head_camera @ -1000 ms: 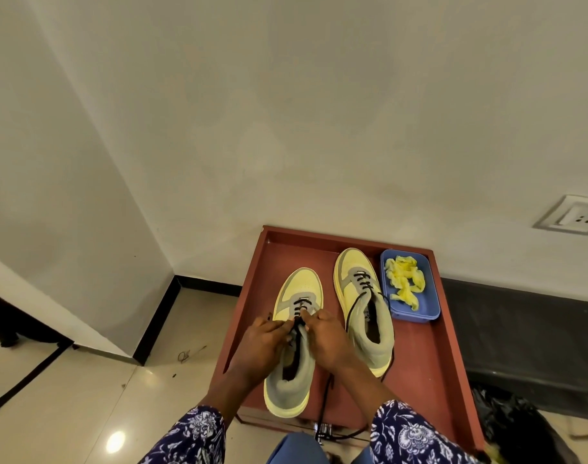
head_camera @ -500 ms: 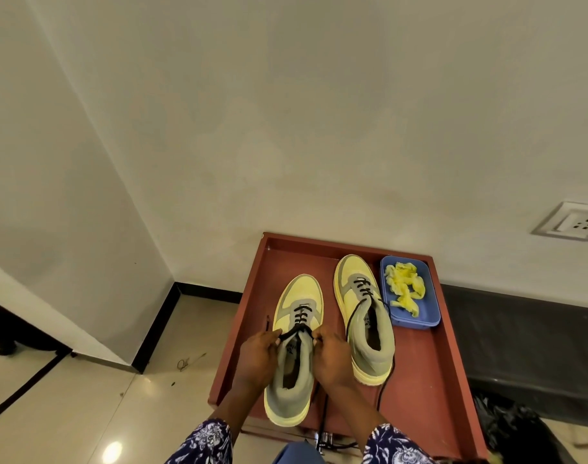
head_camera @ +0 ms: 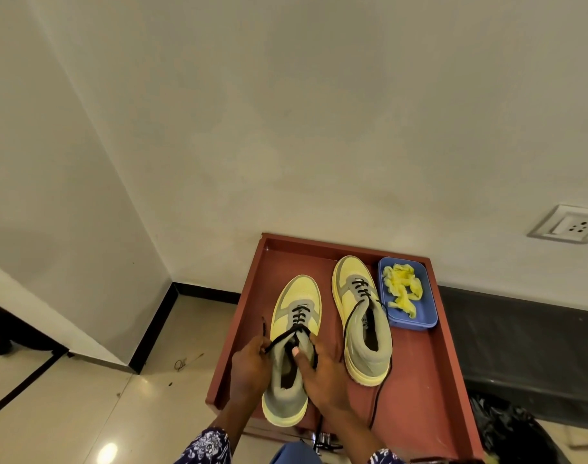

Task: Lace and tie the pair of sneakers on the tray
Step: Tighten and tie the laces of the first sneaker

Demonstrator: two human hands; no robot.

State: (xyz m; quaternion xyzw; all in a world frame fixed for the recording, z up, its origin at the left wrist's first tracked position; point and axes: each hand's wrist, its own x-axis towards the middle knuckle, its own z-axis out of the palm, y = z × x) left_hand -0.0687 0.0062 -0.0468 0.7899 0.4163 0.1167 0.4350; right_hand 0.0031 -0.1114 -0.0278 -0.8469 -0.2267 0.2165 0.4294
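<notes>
Two yellow and grey sneakers stand on a red-brown tray (head_camera: 416,390), toes pointing away from me. The left sneaker (head_camera: 296,306) has a black lace (head_camera: 300,317) crossed through its eyelets. My left hand (head_camera: 249,370) pinches the left lace end (head_camera: 279,339) beside the shoe's collar. My right hand (head_camera: 322,376) holds the collar on the other side, thumb pressed into the opening, with the other lace end running under its fingers. The right sneaker (head_camera: 363,319) is laced partway; its loose black lace (head_camera: 381,393) trails down across the tray.
A blue plastic tub (head_camera: 420,321) with crumpled yellow paper (head_camera: 403,289) sits at the tray's far right corner. The tray stands against a white wall with a socket (head_camera: 567,226). Tiled floor lies to the left, a black bag (head_camera: 513,430) at lower right.
Both hands slid back from the eyelets toward the collar and drew the lace ends outward. The view tilted up slightly, so the tray sits lower in frame.
</notes>
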